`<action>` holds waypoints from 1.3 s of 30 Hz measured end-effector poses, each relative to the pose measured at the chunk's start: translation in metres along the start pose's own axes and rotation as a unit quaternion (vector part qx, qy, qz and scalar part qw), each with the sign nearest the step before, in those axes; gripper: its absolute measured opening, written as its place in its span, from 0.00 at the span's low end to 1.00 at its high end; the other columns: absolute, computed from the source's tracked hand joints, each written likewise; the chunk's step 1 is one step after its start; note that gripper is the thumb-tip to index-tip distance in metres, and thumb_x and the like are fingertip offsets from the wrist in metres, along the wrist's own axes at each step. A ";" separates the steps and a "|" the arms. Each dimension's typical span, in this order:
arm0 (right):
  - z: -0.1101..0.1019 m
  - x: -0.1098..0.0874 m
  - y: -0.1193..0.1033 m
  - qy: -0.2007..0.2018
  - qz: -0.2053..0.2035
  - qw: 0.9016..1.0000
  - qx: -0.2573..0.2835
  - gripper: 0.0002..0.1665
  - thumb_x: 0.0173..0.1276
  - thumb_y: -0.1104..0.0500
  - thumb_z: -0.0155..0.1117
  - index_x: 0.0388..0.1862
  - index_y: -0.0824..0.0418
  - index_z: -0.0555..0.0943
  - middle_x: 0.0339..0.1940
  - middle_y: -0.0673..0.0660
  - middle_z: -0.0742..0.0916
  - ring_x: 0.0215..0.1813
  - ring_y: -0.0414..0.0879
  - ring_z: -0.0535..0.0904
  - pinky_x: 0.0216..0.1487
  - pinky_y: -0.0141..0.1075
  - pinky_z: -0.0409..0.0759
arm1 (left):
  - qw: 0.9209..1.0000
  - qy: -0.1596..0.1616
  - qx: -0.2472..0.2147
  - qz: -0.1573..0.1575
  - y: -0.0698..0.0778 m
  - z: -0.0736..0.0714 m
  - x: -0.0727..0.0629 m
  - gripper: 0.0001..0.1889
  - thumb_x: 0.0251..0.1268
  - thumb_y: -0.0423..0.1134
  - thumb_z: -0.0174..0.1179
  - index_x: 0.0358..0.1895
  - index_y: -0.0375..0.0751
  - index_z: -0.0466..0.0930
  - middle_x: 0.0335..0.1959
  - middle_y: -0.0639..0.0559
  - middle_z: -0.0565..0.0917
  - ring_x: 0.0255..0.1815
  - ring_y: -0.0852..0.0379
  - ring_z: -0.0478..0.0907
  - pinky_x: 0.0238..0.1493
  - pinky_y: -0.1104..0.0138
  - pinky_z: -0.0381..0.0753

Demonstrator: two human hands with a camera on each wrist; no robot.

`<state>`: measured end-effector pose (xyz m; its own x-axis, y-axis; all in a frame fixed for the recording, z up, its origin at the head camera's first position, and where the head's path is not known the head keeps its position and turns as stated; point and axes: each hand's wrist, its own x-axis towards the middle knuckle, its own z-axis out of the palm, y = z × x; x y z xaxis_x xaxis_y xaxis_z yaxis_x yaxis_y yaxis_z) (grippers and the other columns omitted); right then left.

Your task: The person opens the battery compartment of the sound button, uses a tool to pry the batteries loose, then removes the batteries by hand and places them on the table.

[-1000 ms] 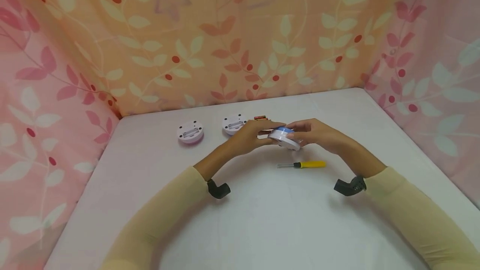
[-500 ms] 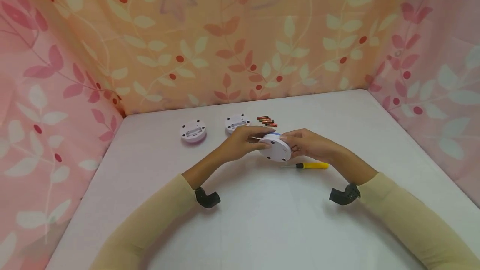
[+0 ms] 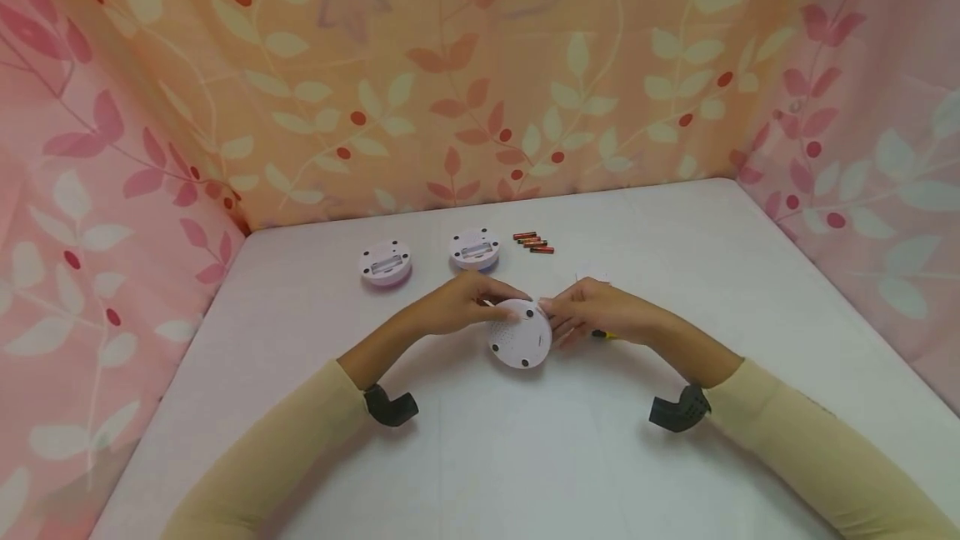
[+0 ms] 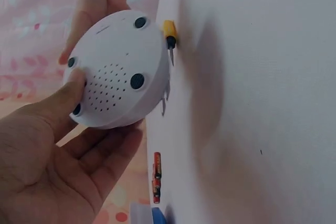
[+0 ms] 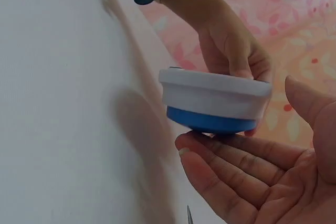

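Note:
My left hand (image 3: 457,305) grips a round white device (image 3: 522,338) with a blue top, its thumb on the perforated underside and its fingers behind. Dark rubber feet and a cluster of small holes show on that underside in the left wrist view. Fingertips of my right hand (image 3: 611,308) touch the blue side from below, while its thumb stands apart from the device in the right wrist view. A yellow-handled screwdriver (image 4: 170,30) lies on the table, mostly hidden behind my right hand in the head view.
Two similar round devices (image 3: 386,263) lie upside down at the back left with their battery compartments uncovered. Several red batteries (image 3: 534,242) lie to the right of them. Patterned curtains (image 3: 480,65) enclose the white table (image 3: 480,457) at the back and sides.
Both hands have brought the device nearer and to the left. It has tilted so that its underside now faces the head camera. My right hand now covers most of the screwdriver.

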<state>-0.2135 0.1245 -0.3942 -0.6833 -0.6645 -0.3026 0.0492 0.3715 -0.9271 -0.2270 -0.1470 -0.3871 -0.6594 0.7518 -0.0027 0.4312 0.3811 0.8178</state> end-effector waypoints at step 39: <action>0.036 0.011 0.009 -0.017 0.047 0.996 0.073 0.25 0.79 0.47 0.56 0.50 0.68 0.84 0.37 0.69 0.89 0.31 0.52 0.86 0.35 0.36 0.85 | 0.990 0.123 -0.060 -0.039 -0.023 0.034 -0.043 0.50 0.47 0.41 0.82 0.76 0.38 0.65 0.75 0.48 0.70 0.72 0.56 0.70 0.68 0.65 0.71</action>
<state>-0.1948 0.0972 -0.4135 -0.6462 -0.6537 -0.3937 0.2180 0.3363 -0.9162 -0.1882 -0.1699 -0.4254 -0.8235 0.5642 0.0600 0.3071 0.3543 0.8833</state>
